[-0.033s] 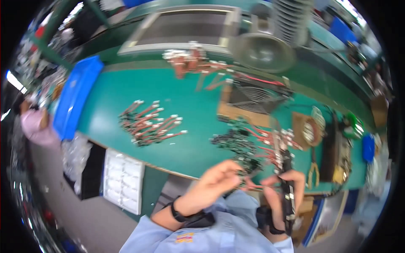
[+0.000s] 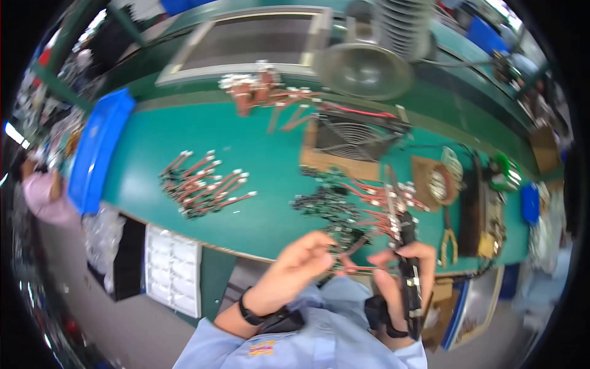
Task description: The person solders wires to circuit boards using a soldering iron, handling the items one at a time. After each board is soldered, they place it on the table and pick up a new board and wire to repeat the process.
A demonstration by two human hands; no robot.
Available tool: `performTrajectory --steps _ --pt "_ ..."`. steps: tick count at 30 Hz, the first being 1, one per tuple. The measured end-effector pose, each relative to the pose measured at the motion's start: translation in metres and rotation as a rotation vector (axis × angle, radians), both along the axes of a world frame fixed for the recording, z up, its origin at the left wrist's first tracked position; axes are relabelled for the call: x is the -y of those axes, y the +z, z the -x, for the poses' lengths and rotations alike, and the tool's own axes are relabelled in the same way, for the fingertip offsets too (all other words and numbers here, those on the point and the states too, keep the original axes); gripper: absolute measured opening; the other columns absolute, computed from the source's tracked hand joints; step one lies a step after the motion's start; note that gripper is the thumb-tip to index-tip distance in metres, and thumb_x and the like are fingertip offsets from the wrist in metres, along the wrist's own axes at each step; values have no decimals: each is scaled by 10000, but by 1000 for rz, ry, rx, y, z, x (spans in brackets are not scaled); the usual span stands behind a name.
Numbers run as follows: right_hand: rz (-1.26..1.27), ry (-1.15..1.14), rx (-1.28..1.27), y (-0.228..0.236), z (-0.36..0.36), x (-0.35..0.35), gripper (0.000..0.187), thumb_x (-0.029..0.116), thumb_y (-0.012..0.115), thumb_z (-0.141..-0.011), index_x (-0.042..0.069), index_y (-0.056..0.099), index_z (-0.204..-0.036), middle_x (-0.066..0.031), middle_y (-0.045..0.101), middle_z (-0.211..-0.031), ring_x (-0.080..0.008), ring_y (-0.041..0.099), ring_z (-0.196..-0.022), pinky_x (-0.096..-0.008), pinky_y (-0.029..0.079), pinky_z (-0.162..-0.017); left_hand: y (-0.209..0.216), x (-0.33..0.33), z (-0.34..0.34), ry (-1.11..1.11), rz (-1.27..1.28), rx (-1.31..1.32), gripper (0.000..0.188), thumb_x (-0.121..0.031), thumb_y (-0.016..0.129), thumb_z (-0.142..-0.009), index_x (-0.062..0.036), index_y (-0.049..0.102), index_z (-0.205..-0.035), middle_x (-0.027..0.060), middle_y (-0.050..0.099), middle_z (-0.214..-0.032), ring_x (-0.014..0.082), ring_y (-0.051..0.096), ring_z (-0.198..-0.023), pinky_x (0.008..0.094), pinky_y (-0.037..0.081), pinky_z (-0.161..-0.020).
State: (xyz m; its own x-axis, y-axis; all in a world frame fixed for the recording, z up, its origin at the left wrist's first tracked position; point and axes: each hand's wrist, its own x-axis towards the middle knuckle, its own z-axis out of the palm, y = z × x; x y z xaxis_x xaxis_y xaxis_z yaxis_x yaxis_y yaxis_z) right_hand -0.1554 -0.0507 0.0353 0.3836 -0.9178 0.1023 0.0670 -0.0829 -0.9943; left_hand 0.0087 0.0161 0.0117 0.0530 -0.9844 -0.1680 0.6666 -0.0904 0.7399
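Note:
My left hand is closed in a pinch on a small green circuit board at the near edge of the bench. Reddish wires run from the board toward the fingertips of my right hand. That hand is wrapped round a long black hand tool, upright, with a narrow greyish tip pointing away from me; blur hides its exact kind. Just beyond both hands lies a heap of dark green circuit boards. Red wire leads with white connectors lie beside it, partly behind the tool.
Wired boards lie in a group at left, near a blue tray. Behind are bundled leads, a fan and a fume duct hood. Pliers and a solder reel are at right.
The whole view has shifted, so bench, things and hands all appear slightly farther left. Both hands keep their grips.

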Motion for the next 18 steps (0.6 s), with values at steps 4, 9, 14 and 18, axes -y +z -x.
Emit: performTrajectory --steps 4,9,14,18 --pt "40 -94 27 7 5 3 393 54 665 -760 66 399 -1049 -158 608 -887 -167 567 -765 -263 419 -704 -1 8 0 -24 -47 -65 205 -208 533 -902 -36 477 -998 113 590 -865 179 546 -823 286 418 -743" --pt "165 -36 8 0 14 7 393 21 666 -755 65 402 -1044 -143 599 -867 -167 575 -769 -290 424 -750 4 11 6 -9 -70 -89 229 -241 568 -883 -42 470 -940 105 582 -825 170 526 -772 294 407 -729" --pt "93 -11 -23 2 16 4 410 -4 677 -736 61 407 -1036 -125 583 -830 -172 578 -766 -300 427 -764 5 8 7 -9 -81 -97 244 -253 579 -876 -44 461 -918 97 576 -803 166 516 -760 291 397 -718" --pt "116 -8 -18 1 16 4 414 -18 682 -724 59 412 -1028 -107 567 -792 -174 577 -756 -294 438 -745 5 7 8 -13 -89 -97 248 -257 578 -877 -43 460 -922 95 572 -792 164 511 -754 288 390 -714"
